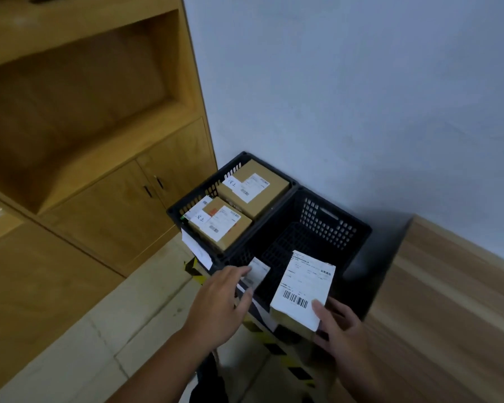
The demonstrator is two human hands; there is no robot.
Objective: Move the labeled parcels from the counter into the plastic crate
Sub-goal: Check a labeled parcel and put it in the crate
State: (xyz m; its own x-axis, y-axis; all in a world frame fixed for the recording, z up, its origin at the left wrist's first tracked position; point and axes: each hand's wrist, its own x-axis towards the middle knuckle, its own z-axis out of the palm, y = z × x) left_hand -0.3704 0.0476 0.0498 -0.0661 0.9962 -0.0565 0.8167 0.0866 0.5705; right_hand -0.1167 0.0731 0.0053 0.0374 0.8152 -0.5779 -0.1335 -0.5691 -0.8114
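Two black plastic crates stand side by side on the floor against the wall. The left crate (pixel 192 199) holds two brown labeled parcels, one at the back (pixel 253 189) and one in front (pixel 220 225). My right hand (pixel 336 325) grips a parcel with a large white barcode label (pixel 301 289) over the near rim of the right crate (pixel 344 231), whose mesh floor shows bare. My left hand (pixel 223 298) reaches forward with straight fingers, touching a white label (pixel 256 273) on that crate's near-left rim.
A wooden cabinet (pixel 105 210) with open shelves and closed doors fills the left. A wooden counter (pixel 448 301) runs along the right beside the crates. Yellow-black hazard tape (pixel 277 350) crosses the tiled floor under my hands. A pale wall rises behind the crates.
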